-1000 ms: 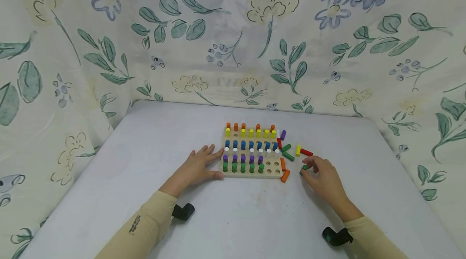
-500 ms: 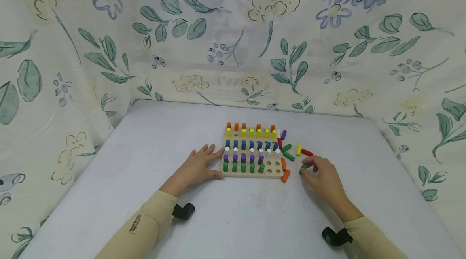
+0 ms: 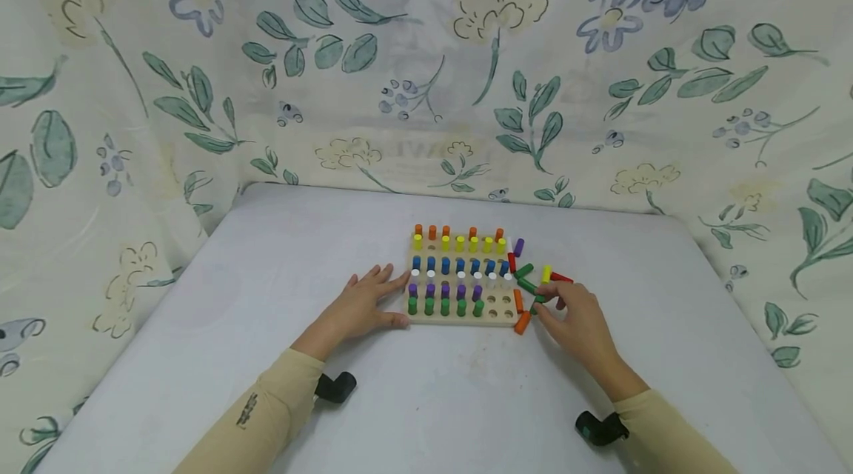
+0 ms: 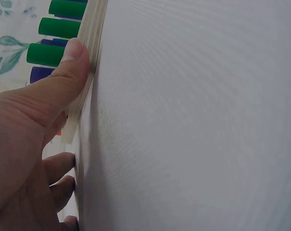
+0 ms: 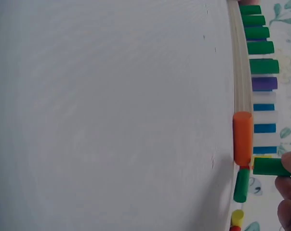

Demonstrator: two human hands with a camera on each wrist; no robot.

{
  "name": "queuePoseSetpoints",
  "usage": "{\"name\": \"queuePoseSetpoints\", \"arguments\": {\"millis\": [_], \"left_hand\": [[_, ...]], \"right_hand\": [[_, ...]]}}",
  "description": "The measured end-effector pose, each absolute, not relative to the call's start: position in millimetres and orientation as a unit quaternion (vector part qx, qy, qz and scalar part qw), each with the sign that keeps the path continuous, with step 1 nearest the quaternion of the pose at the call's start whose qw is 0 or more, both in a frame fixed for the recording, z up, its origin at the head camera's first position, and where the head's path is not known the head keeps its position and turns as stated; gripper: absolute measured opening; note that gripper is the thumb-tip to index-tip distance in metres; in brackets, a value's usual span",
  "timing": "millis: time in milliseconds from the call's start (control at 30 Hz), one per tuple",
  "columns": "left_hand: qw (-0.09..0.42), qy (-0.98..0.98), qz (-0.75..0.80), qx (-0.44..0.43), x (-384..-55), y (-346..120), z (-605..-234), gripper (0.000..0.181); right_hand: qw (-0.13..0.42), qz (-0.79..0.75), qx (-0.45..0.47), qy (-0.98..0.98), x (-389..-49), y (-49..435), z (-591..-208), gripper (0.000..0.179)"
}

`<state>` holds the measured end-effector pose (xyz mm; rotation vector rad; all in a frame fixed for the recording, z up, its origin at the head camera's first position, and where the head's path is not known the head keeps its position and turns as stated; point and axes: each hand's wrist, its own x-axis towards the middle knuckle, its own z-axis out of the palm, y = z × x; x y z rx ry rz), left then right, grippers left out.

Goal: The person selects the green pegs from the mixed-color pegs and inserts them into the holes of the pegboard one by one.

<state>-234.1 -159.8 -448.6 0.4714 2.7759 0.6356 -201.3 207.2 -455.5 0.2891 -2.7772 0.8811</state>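
Observation:
A wooden pegboard (image 3: 500, 306) lies on the table, with rows of orange, yellow, blue, white, purple and green pegs standing in it. At its near right corner several holes hold no peg. My left hand (image 3: 365, 309) rests against the board's left side, fingers spread; in the left wrist view the thumb (image 4: 71, 72) lies on the board's edge beside the green pegs. My right hand (image 3: 578, 318) pinches a green peg (image 5: 271, 166) between thumb and fingers, just right of the board. In the head view this peg is raised upright, partly hidden by the fingertips.
Loose pegs lie along the board's right side: two orange pegs, one of them (image 3: 523, 323) at the near corner, green pegs (image 3: 527, 286), a yellow peg (image 3: 546, 273), red pegs (image 3: 561, 277) and a purple peg (image 3: 519, 246). A patterned cloth (image 3: 426, 89) hangs behind the table.
My right hand has moved left towards the board, carrying the green peg with it. The left hand and the board have stayed in place.

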Motion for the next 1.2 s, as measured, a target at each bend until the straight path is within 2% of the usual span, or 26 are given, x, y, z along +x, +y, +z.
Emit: {"name": "queuePoseSetpoints", "arguments": {"millis": [1200], "left_hand": [[0.132, 0.956, 0.212, 0.156, -234.5, -158.5, -447.2, 0.089]], "right_hand": [[0.085, 0.322, 0.17, -0.928, -205.3, 165.5, -456.3, 0.025]]}}
